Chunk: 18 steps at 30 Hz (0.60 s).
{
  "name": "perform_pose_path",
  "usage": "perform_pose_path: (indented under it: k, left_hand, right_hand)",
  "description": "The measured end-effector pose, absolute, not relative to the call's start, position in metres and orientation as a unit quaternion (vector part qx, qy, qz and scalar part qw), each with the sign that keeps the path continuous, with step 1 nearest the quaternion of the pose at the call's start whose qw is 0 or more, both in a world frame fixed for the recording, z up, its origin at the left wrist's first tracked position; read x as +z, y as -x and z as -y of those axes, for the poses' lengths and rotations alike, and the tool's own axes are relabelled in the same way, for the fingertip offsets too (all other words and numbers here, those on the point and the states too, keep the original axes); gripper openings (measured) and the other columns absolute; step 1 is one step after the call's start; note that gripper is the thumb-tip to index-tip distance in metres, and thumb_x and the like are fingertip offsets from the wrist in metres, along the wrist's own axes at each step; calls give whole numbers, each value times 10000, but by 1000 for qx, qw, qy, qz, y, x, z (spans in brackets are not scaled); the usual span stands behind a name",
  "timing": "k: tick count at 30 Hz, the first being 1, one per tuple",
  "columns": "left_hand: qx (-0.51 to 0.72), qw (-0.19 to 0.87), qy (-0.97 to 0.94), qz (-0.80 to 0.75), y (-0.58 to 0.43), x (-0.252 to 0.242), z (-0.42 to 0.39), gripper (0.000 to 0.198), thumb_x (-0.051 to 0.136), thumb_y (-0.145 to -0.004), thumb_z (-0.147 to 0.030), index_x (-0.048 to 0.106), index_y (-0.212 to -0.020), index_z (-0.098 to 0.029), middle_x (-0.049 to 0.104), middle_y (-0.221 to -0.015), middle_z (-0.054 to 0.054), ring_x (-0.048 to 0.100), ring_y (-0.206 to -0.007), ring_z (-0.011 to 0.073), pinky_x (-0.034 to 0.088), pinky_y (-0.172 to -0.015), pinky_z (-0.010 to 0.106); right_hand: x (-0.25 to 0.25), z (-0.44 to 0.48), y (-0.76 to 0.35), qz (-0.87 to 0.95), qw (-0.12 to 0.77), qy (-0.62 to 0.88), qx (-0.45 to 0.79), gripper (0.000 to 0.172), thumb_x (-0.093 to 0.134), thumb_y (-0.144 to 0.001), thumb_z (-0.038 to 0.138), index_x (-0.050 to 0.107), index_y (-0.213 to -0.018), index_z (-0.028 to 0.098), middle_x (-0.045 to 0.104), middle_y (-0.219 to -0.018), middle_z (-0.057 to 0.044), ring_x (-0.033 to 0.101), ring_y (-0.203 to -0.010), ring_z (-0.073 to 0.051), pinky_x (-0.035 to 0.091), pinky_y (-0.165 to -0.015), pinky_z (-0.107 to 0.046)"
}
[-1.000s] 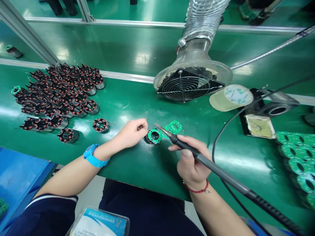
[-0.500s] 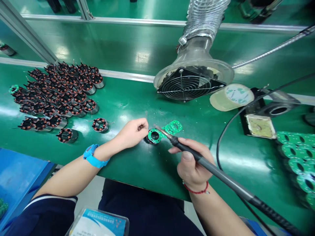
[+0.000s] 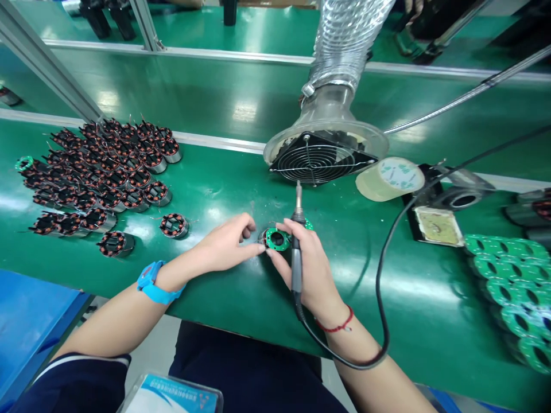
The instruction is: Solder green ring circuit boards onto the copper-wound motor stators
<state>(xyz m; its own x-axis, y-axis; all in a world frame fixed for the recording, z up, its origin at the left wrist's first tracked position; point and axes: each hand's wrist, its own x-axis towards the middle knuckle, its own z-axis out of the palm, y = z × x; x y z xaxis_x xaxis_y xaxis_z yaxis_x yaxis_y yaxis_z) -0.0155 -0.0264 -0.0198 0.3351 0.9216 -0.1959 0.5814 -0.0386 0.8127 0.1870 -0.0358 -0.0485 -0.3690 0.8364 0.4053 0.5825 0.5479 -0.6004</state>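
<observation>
Green bench (image 3: 241, 103) bears fume hood (image 3: 322, 152), coil cluster (image 3: 99, 172) far left. Right hand (image 3: 310, 269) clasps soldering iron (image 3: 296, 252), tip upward. Left hand (image 3: 228, 244) pinches ring board (image 3: 276, 239) with right fingertips, bench centre.

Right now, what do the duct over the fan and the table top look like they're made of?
The duct looks like thin metal foil: silvery, ribbed, crinkled and shiny. The table top seems a smooth green plastic or rubber mat, glossy enough to mirror the lights; which one is unclear.
</observation>
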Motion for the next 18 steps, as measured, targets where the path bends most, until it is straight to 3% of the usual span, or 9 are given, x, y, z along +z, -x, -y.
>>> perform_pose_path:
  k: [3,7,12,15,18]
  left_hand:
    - [137,338,-767,-528,15,-18,28,45,532,-869,-173,555,-906,-182,595,-935,46,543,-903,202,436,-819,342]
    - [208,284,-770,-532,12,-18,26,147,450,-872,-96,564,-823,-175,578,-824,35,523,-820,184,426,-774,319]
    - [303,382,-716,-500,9,-19,26,98,512,-858,-114,584,-812,-162,565,-777,-2,499,-712,126,405,-673,247]
    - [309,458,-655,-515,8,-22,25,54,552,-844,-149,596,-813,-156,565,-753,-19,486,-667,105,386,-625,223]
    - [299,513,-611,-524,9,-24,23,59,559,-842,-184,605,-827,-152,579,-739,-25,491,-659,101,375,-612,217]
  right_hand:
    - [-51,37,-192,790,355,454,209,546,609,-908,315,389,-1405,267,645,-1240,-104,627,-1144,-262,543,-961,-457]
    - [-54,38,-190,796,361,442,202,512,603,-915,288,405,-1387,267,653,-1242,-101,641,-1138,-254,554,-952,-439]
    - [-49,38,-182,828,357,400,166,537,594,-918,268,389,-1414,262,660,-1256,-111,643,-1124,-271,561,-891,-456]
    - [-42,40,-180,844,368,368,131,588,583,-907,196,358,-1446,266,643,-1302,-113,615,-1161,-265,532,-909,-464]
    - [-37,42,-179,861,370,336,90,592,563,-892,125,373,-1433,267,694,-1210,-86,611,-1154,-258,510,-901,-455]
